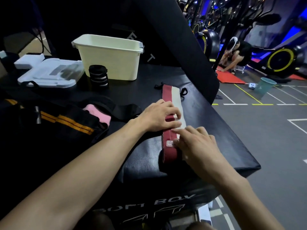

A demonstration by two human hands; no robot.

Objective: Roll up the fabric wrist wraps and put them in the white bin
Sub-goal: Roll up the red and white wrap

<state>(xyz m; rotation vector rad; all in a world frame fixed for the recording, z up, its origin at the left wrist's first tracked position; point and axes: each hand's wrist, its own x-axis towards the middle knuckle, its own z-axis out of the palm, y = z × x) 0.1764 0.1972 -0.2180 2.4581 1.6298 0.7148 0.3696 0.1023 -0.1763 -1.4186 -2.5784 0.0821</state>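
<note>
left hand (pixel 158 115) | right hand (pixel 197 145) | fingers flat (holding nothing) on red-white wrist wrap (pixel 170 95)

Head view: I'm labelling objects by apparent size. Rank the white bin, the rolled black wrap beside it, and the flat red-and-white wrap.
1. white bin, clearly largest.
2. red-and-white wrap, long but narrow, partly under both hands and nearer the camera.
3. rolled black wrap, smallest.

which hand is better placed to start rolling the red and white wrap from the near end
Right. The right hand already rests on the near end of the red and white wrap; the left hand presses it mid-length, steadying it.
</note>
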